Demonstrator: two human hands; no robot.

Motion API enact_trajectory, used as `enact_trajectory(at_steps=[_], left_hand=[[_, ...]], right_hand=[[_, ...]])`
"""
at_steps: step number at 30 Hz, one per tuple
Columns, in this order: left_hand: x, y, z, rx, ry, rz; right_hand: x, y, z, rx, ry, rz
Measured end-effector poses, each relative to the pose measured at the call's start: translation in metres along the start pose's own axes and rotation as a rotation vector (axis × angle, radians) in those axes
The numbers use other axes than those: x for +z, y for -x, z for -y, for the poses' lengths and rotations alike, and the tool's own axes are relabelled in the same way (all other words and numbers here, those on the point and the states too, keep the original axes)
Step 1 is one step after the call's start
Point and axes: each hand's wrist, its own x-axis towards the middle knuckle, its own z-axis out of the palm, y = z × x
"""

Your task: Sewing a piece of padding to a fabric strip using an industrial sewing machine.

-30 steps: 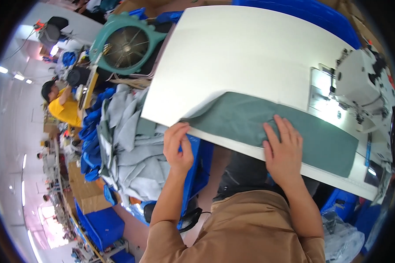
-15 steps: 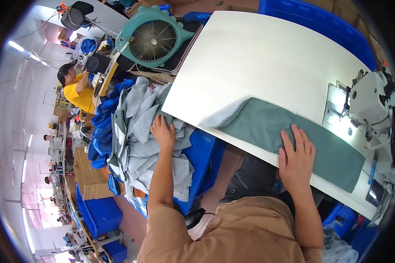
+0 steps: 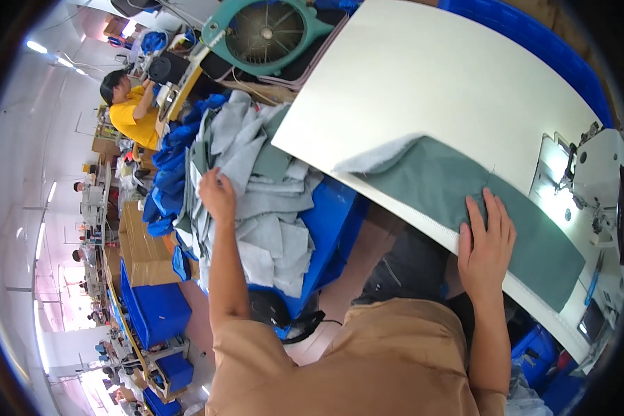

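Over there the right hand (image 3: 487, 246) lies, fingers spread, on the green cloth (image 3: 430, 177) along the white table (image 3: 423, 76)'s near edge, while the left hand (image 3: 218, 197), fingers bent, meets the grey cloth pile (image 3: 267, 236) beside the near left corner, gripping or not I can't tell.

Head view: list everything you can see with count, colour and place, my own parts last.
Tabletop: one, white, centre to right.
Cloth piece: one, green with pale underside, along tabletop's near edge.
Sewing machine: one, white, tabletop's right end.
Slim tool: one, blue, near the machine.
Fan: one, teal, top, left of tabletop.
Cloth heap: one, mostly grey, left of tabletop.
Bins: at least three, blue, under the heap, beyond the tabletop, lower left.
Cardboard box: one, brown, left.
Nearby co-worker: one, yellow top, upper left.
Distant people: several, too small to detail, far left.
Shirt: one, brown, bottom.
Left hand: one, bare, at the heap.
Right hand: one, bare, on the cloth piece.
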Motion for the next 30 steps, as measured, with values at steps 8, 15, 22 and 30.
enact_trajectory(at_steps=[8, 15, 22, 30], left_hand=[[-0.028, 0.051, -0.071, 0.097, 0.252, 0.299], [0.008, 0.049, -0.102, 0.145, 0.203, 0.246], [0.069, 0.02, -0.085, 0.3, -0.106, 0.291], [0.036, -0.056, -0.044, -0.305, 0.411, -0.058]], right_hand=[[0.001, -0.001, -0.002, 0.011, 0.022, -0.019], [-0.001, 0.001, -0.002, 0.004, 0.013, -0.022], [0.001, 0.002, -0.002, 0.008, 0.014, -0.031], [-0.003, 0.001, -0.001, 0.02, -0.003, -0.031]])
